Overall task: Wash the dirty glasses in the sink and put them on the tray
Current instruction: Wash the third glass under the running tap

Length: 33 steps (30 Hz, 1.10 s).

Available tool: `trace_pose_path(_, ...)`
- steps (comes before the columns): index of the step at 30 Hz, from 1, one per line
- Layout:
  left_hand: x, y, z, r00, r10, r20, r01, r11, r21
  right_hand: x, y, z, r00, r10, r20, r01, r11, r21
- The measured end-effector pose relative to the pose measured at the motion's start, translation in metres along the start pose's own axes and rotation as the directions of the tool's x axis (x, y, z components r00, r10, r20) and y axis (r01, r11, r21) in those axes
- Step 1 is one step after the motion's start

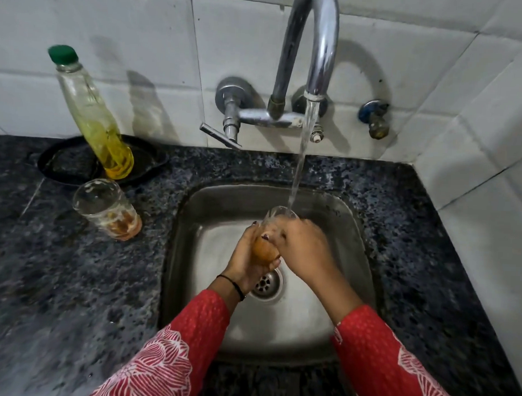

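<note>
Two-handed grip on the dirty glass (265, 247): left hand (245, 261) cups its orange-stained base and right hand (305, 247) wraps the rim end, tilting its mouth into the tap stream (301, 157) above the sink (358, 232), apparently to flush it.

Gripping a brown-stained glass (265, 250) in the left hand (245, 257) over the sink (357, 220), with the right hand (305, 244) curled at its rim under running water (300, 157) from the tap (308, 50); on the counter (70, 279), another dirty glass (106, 209) near a bottle (96, 115) standing on a black tray (67, 162)
</note>
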<state>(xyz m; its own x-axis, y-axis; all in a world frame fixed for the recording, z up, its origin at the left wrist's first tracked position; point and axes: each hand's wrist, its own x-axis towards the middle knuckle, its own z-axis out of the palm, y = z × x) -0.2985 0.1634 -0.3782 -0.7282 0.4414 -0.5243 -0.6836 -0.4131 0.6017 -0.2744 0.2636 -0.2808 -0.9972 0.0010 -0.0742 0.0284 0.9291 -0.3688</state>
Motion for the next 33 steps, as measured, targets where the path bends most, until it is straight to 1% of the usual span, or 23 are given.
trace_pose_path(2, -0.001, -0.002, -0.004, 0.999, 0.021, 0.027, -0.021, 0.999, -0.03, 0.004, 0.0, 0.006, 0.997, 0.065, -0.033, -0.06, 0.989, 0.132)
trace_pose_path(4, 0.001, -0.005, -0.012, 1.0, -0.005, 0.018, 0.004, 1.0, 0.015, 0.004, 0.001, 0.017, 0.998, 0.069, -0.009, -0.065, 0.972, 0.226)
trace_pose_path(7, 0.0, 0.001, -0.02, 0.984, -0.151, -0.096, 0.165, 0.973, 0.162, -0.003, 0.009, 0.032, 0.991, -0.025, 0.135, 0.002, 0.986, 0.167)
trace_pose_path(9, -0.001, 0.005, -0.025, 0.959, -0.252, -0.127, 0.275, 0.937, 0.215, -0.008, 0.021, 0.036, 0.97, -0.088, 0.225, 0.066, 0.992, 0.105)
trace_pose_path(12, 0.001, 0.006, -0.03, 0.945, -0.32, -0.066, 0.326, 0.935, 0.142, -0.011, 0.035, 0.036, 0.976, -0.091, 0.2, 0.062, 0.987, 0.146)
trace_pose_path(14, 0.0, 0.007, -0.025, 0.965, -0.259, 0.036, 0.259, 0.966, 0.013, -0.01, 0.037, 0.038, 0.992, -0.018, 0.129, -0.022, 0.951, 0.308)
trace_pose_path(16, 0.003, 0.004, -0.023, 0.993, -0.1, 0.065, 0.108, 0.983, -0.146, -0.005, 0.033, 0.042, 0.99, 0.115, 0.084, -0.142, 0.847, 0.513)
trace_pose_path(18, 0.005, 0.002, -0.021, 0.998, 0.045, 0.038, -0.035, 0.974, -0.225, 0.008, 0.029, 0.044, 0.949, 0.297, 0.107, -0.283, 0.649, 0.707)
trace_pose_path(19, 0.007, 0.001, -0.021, 0.996, 0.089, 0.029, -0.081, 0.973, -0.214, 0.015, 0.026, 0.043, 0.918, 0.365, 0.156, -0.344, 0.535, 0.771)
trace_pose_path(20, 0.011, 0.002, -0.022, 0.994, 0.109, 0.024, -0.103, 0.978, -0.183, 0.02, 0.023, 0.041, 0.9, 0.39, 0.195, -0.374, 0.461, 0.805)
trace_pose_path(21, 0.015, 0.004, -0.023, 0.994, 0.113, 0.012, -0.11, 0.984, -0.139, 0.025, 0.02, 0.041, 0.902, 0.379, 0.209, -0.375, 0.444, 0.814)
trace_pose_path(22, 0.019, 0.008, -0.024, 0.994, 0.106, -0.009, -0.106, 0.99, -0.093, 0.029, 0.016, 0.04, 0.92, 0.338, 0.198, -0.349, 0.475, 0.808)
trace_pose_path(23, 0.025, 0.012, -0.025, 0.996, 0.09, -0.025, -0.091, 0.995, -0.038, 0.031, 0.013, 0.04, 0.949, 0.262, 0.176, -0.297, 0.557, 0.775)
trace_pose_path(24, 0.031, 0.017, -0.026, 0.998, 0.059, -0.035, -0.059, 0.998, 0.01, 0.032, 0.011, 0.041, 0.977, 0.146, 0.154, -0.212, 0.687, 0.695)
trace_pose_path(25, 0.037, 0.021, -0.026, 0.999, 0.023, -0.046, -0.021, 0.999, 0.042, 0.032, 0.011, 0.043, 0.988, 0.018, 0.151, -0.098, 0.834, 0.543)
trace_pose_path(26, 0.044, 0.025, -0.026, 0.998, -0.02, -0.065, 0.024, 0.998, 0.06, 0.033, 0.012, 0.042, 0.98, -0.091, 0.176, 0.027, 0.941, 0.339)
trace_pose_path(27, 0.05, 0.029, -0.026, 0.992, -0.068, -0.104, 0.076, 0.994, 0.075, 0.035, 0.016, 0.041, 0.965, -0.146, 0.217, 0.113, 0.981, 0.159)
trace_pose_path(28, 0.053, 0.032, -0.025, 0.983, -0.112, -0.148, 0.125, 0.989, 0.08, 0.037, 0.019, 0.039, 0.955, -0.159, 0.248, 0.146, 0.987, 0.071)
trace_pose_path(29, 0.055, 0.034, -0.024, 0.973, -0.143, -0.181, 0.157, 0.985, 0.067, 0.039, 0.022, 0.037, 0.953, -0.148, 0.265, 0.136, 0.989, 0.064)
trace_pose_path(30, 0.057, 0.033, -0.024, 0.972, -0.149, -0.179, 0.156, 0.987, 0.025, 0.039, 0.022, 0.034, 0.958, -0.138, 0.253, 0.111, 0.987, 0.119)
trace_pose_path(31, 0.06, 0.03, -0.024, 0.98, -0.117, -0.164, 0.114, 0.993, -0.025, 0.039, 0.02, 0.035, 0.972, -0.098, 0.212, 0.046, 0.97, 0.238)
trace_pose_path(32, 0.059, 0.028, -0.024, 0.987, -0.072, -0.145, 0.057, 0.993, -0.102, 0.038, 0.016, 0.036, 0.988, -0.018, 0.155, -0.051, 0.904, 0.425)
trace_pose_path(33, 0.06, 0.025, -0.023, 0.987, -0.029, -0.157, 0.001, 0.985, -0.17, 0.039, 0.01, 0.039, 0.981, 0.125, 0.149, -0.192, 0.737, 0.648)
